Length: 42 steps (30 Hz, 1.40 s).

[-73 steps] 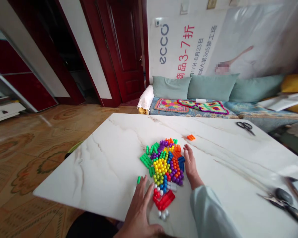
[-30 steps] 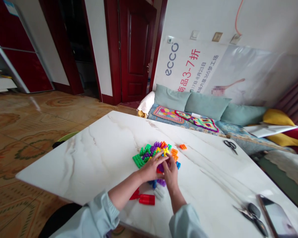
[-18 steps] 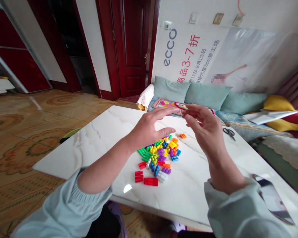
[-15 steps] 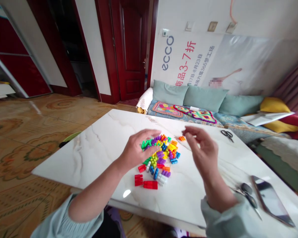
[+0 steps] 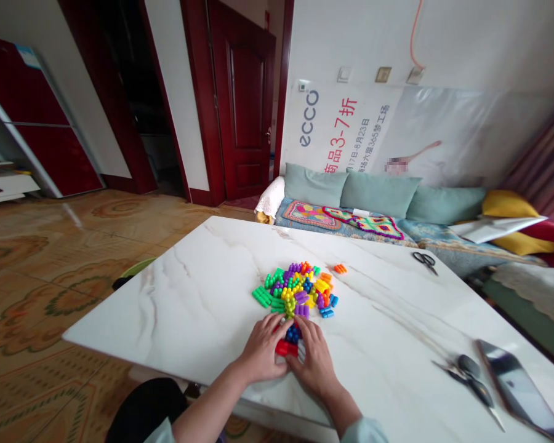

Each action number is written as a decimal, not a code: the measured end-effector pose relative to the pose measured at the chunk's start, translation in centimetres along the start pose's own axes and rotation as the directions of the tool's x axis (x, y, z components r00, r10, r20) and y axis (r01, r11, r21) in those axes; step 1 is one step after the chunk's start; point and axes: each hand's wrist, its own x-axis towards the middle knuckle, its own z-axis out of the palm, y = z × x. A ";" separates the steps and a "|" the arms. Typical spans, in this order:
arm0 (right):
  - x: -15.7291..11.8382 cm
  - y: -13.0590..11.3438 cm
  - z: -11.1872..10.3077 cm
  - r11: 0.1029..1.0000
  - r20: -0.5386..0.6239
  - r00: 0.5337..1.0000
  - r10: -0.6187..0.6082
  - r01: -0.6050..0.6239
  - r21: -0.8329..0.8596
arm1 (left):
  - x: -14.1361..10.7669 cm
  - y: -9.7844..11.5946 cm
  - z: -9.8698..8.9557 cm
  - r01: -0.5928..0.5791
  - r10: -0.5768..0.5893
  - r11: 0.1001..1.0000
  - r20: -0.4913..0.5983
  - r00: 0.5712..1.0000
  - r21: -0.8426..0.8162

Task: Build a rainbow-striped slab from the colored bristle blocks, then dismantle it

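My left hand (image 5: 264,352) and my right hand (image 5: 314,358) rest on the marble-patterned table (image 5: 203,295), cupped from both sides around a small group of colourful plastic building pieces. Between them show a red piece (image 5: 285,349), a dark blue knobbly piece (image 5: 293,334) and part of a whitish one (image 5: 301,351); others may be hidden under the fingers. The fingers are curved inward and the thumbs nearly meet. Just beyond the fingertips lies the main pile of pieces (image 5: 300,286), in green, purple, yellow, orange and blue. A lone orange piece (image 5: 340,269) sits apart, behind the pile to the right.
Black-handled scissors (image 5: 425,261) lie near the far right table edge. Closer on the right are a second cutting tool with dark handles (image 5: 471,378) and a phone (image 5: 519,384). Behind the table stands a sofa with green cushions (image 5: 381,191).
Both hands have come down and together toward me, from raised on either side of the pile to around the nearest pieces. The red and blue pieces there are drawn closer together.
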 end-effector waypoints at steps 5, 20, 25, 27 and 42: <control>-0.3 0.0 0.1 1.000 -0.035 0.999 0.018 -0.017 0.023 | -0.3 0.2 0.4 0.017 -0.018 0.999 -0.066 0.998 -0.027; 0.6 -0.2 1.5 0.982 -0.242 0.954 0.177 -0.154 0.109 | 0.7 1.8 1.3 0.050 -0.086 0.984 -0.210 0.974 -0.169; 3.7 -0.7 1.0 0.970 -0.343 0.922 0.182 -0.111 0.216 | 4.0 1.5 0.0 -0.015 -0.095 0.961 -0.380 0.920 -0.277; 5.8 -0.5 0.0 0.969 -0.335 0.927 0.171 -0.097 0.228 | 6.1 1.0 -1.2 -0.034 -0.097 0.955 -0.419 0.903 -0.295; 11.9 5.9 -2.9 0.937 0.140 0.975 0.171 -0.117 -0.329 | 2.1 0.6 2.9 0.300 -0.290 0.954 -0.205 0.935 0.020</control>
